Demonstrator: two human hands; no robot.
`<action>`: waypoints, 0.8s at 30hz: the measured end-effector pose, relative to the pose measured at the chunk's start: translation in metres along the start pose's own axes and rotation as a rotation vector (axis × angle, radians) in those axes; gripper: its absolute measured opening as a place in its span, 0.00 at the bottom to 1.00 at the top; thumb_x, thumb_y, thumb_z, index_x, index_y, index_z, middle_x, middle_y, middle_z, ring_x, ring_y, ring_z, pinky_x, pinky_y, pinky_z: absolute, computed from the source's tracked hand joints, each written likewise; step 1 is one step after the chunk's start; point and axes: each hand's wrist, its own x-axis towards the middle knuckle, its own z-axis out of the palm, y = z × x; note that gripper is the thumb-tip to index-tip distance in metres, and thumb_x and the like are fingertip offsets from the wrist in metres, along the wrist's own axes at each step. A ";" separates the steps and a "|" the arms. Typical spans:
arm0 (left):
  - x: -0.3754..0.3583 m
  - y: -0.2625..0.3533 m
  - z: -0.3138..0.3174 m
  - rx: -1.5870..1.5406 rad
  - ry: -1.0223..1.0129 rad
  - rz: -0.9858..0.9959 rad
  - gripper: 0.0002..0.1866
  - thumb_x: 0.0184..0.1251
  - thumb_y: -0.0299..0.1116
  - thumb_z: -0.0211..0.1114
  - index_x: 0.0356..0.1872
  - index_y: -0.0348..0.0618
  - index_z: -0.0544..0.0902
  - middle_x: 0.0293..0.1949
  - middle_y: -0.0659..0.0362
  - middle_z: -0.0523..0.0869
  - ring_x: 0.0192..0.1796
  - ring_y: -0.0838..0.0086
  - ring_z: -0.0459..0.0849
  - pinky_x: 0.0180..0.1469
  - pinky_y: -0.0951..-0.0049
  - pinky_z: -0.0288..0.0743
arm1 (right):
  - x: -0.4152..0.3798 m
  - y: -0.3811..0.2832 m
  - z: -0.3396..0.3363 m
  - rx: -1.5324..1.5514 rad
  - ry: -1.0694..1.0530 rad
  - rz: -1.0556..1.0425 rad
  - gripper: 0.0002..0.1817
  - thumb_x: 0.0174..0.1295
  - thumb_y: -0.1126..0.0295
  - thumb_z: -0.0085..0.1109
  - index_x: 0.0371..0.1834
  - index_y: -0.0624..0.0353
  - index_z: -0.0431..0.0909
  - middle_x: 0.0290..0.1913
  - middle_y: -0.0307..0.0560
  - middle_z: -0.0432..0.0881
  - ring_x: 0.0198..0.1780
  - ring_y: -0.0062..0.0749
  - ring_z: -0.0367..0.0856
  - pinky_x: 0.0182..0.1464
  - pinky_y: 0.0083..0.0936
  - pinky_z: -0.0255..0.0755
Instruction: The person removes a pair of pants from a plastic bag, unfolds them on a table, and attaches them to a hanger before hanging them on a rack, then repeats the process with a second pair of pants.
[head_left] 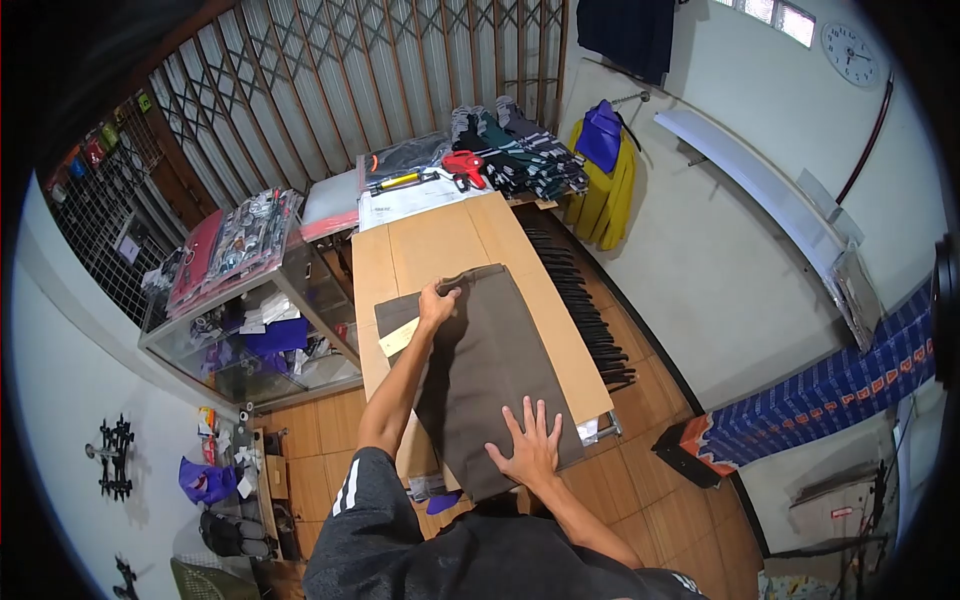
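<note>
Left hand [437, 303] reaches out, pinching the brown cloth [485, 370] – right hand [530, 445] pressed flat, fingers spread

The room is evenly and fairly brightly lit, with daylight coming through the folding gate [380, 70] behind the table [440, 240] and through a small window [780, 15] high above the clock [848, 53]. Shadows are soft; a faint one lies on the brown cloth [490, 370] beside the left arm. The white wall right of the table is slightly washed out. A fisheye lens bends straight lines strongly, and the corners are black. Far details near the rim look soft; the table's middle is sharp.
</note>
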 end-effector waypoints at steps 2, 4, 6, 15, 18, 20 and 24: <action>-0.014 0.011 -0.001 -0.137 -0.022 0.170 0.19 0.63 0.35 0.75 0.49 0.33 0.83 0.43 0.50 0.90 0.49 0.67 0.87 0.56 0.68 0.77 | 0.000 0.001 0.000 0.022 0.025 -0.001 0.43 0.58 0.42 0.68 0.76 0.48 0.70 0.80 0.66 0.59 0.81 0.67 0.52 0.75 0.74 0.38; -0.059 0.055 -0.016 -0.285 -0.098 0.173 0.12 0.68 0.32 0.71 0.46 0.35 0.82 0.39 0.59 0.87 0.44 0.75 0.82 0.52 0.72 0.75 | -0.002 0.003 0.003 0.045 0.050 -0.003 0.42 0.57 0.42 0.68 0.74 0.48 0.73 0.79 0.65 0.61 0.81 0.66 0.53 0.76 0.72 0.38; -0.111 0.085 -0.028 -0.284 -0.102 0.128 0.11 0.70 0.32 0.71 0.45 0.37 0.81 0.38 0.62 0.85 0.43 0.77 0.80 0.51 0.74 0.75 | -0.006 0.005 0.000 0.093 0.078 -0.001 0.38 0.60 0.44 0.67 0.71 0.51 0.75 0.76 0.62 0.67 0.81 0.61 0.56 0.77 0.69 0.39; -0.403 0.127 -0.057 -0.631 -0.333 -0.223 0.11 0.72 0.34 0.71 0.47 0.43 0.80 0.39 0.67 0.84 0.44 0.83 0.79 0.49 0.78 0.74 | -0.062 0.082 -0.039 1.776 -0.359 0.596 0.46 0.74 0.29 0.32 0.74 0.60 0.66 0.62 0.60 0.83 0.57 0.53 0.85 0.62 0.54 0.74; -0.490 0.102 -0.039 -0.698 -0.442 -0.373 0.10 0.72 0.35 0.71 0.45 0.42 0.81 0.38 0.67 0.83 0.43 0.83 0.79 0.49 0.77 0.74 | -0.112 0.092 -0.091 1.975 -0.682 0.746 0.48 0.71 0.27 0.36 0.73 0.63 0.68 0.60 0.59 0.83 0.48 0.48 0.89 0.38 0.43 0.89; -0.539 0.099 -0.031 -0.636 -0.504 -0.400 0.11 0.72 0.36 0.71 0.45 0.41 0.82 0.38 0.68 0.83 0.42 0.83 0.78 0.48 0.77 0.73 | -0.156 0.121 -0.072 1.788 -0.761 0.796 0.38 0.72 0.41 0.55 0.66 0.68 0.73 0.51 0.60 0.87 0.42 0.45 0.91 0.35 0.48 0.89; -0.607 0.108 -0.028 -0.536 -0.596 -0.421 0.14 0.73 0.39 0.70 0.49 0.40 0.82 0.39 0.68 0.83 0.43 0.82 0.78 0.47 0.77 0.73 | -0.232 0.134 -0.071 1.593 -0.832 0.834 0.17 0.66 0.65 0.68 0.48 0.70 0.83 0.37 0.54 0.88 0.30 0.39 0.89 0.29 0.33 0.83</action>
